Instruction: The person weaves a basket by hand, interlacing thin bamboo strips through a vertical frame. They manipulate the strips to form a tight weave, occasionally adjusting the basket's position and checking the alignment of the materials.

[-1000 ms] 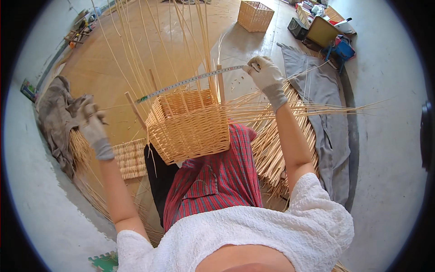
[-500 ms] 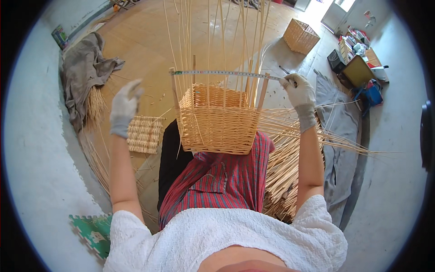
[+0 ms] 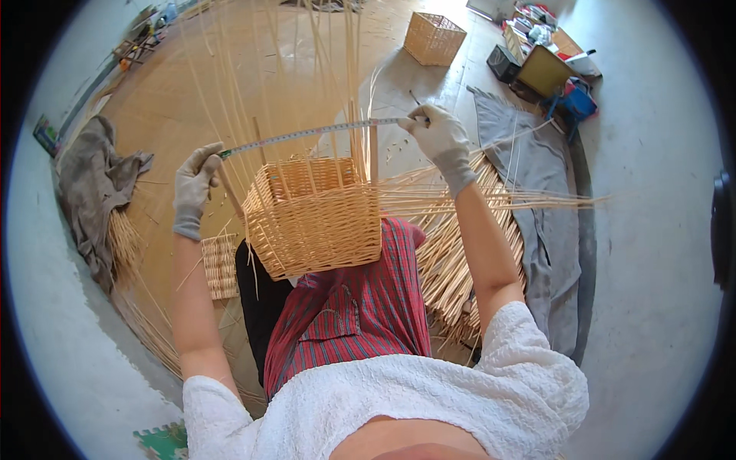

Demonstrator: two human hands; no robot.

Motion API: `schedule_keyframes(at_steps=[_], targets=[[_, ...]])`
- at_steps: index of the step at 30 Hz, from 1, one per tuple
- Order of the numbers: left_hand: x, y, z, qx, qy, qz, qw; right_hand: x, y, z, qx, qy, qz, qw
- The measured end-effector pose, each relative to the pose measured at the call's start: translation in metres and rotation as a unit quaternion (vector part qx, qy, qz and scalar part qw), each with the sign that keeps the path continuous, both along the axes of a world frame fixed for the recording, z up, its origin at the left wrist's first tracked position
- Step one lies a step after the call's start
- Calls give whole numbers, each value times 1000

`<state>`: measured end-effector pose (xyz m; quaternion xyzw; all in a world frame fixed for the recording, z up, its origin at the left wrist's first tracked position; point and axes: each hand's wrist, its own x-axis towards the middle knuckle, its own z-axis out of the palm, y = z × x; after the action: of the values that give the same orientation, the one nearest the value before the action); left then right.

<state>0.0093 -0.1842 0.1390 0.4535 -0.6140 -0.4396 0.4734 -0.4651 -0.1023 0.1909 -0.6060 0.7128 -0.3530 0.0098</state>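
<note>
A half-woven wicker basket [image 3: 322, 230] rests on my lap, tilted to the left, with wooden corner posts and long upright canes rising from it. Across its top runs a thin measuring tape [image 3: 307, 133]. My left hand [image 3: 199, 184], in a pale glove with a grey cuff, pinches the tape's left end at the top of the front left post. Gloved as well, my right hand [image 3: 441, 142] is closed on the tape past the right post [image 3: 373, 152]. Whatever else lies within its fingers is hidden.
A flat woven panel [image 3: 220, 267] lies left of my lap. Bundled canes [image 3: 460, 268] spread at the right beside a grey cloth [image 3: 537, 230]. Loose canes stick out rightward from the basket. Farther off stand a finished basket [image 3: 435, 40] and a heap of boxes [image 3: 540, 73].
My left hand has moved to the tape's left end and closed there. The basket has tilted, its left side lower. The view has shifted, so the surroundings sit farther left.
</note>
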Motion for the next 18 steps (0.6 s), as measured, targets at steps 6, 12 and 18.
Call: schedule_keyframes(at_steps=[6, 12, 18], targets=[[15, 19, 15, -109, -129, 128, 977, 22, -6, -2, -13, 10, 19, 1000], [-127, 210, 207, -516, -359, 22, 778, 38, 68, -51, 7, -244, 134, 960], [-148, 261, 199, -516, -374, -363, 679, 118, 191, -138, 279, -110, 245, 922]])
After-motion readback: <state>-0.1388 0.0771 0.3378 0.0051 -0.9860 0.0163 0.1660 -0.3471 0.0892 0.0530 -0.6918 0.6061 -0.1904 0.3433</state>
